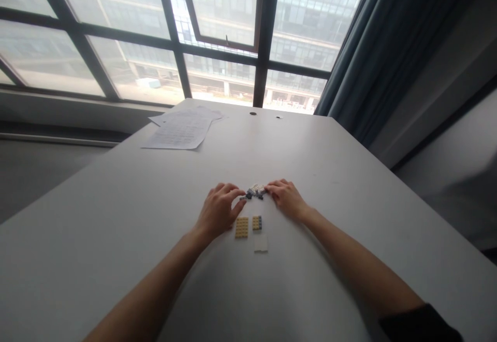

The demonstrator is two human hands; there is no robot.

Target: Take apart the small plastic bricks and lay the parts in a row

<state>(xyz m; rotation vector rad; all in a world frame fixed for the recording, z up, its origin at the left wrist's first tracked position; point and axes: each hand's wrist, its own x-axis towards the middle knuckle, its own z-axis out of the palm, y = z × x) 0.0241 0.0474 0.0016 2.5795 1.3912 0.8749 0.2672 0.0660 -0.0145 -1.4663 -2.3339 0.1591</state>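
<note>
A small pile of white, grey and dark building bricks [256, 191] lies on the table between my hands. My left hand [222, 208] is at the pile's left side, thumb and forefinger apart, the fingertip by the dark pieces. From the right, my right hand [286, 198] reaches in with its fingers stretched out to the pile's edge; whether it touches a piece is too small to tell. Closer to me are a block of yellow bricks [241, 227] and a smaller yellow and blue-grey block [257, 222]. Below the smaller block lies a flat white piece [261, 243].
The white table [318, 150] runs out toward a large framed window [225, 62]. Printed paper sheets [180, 130] lie at its far left. Two small holes, one a cable hole [252, 114], are near the far edge. A dark curtain [353, 57] hangs at right.
</note>
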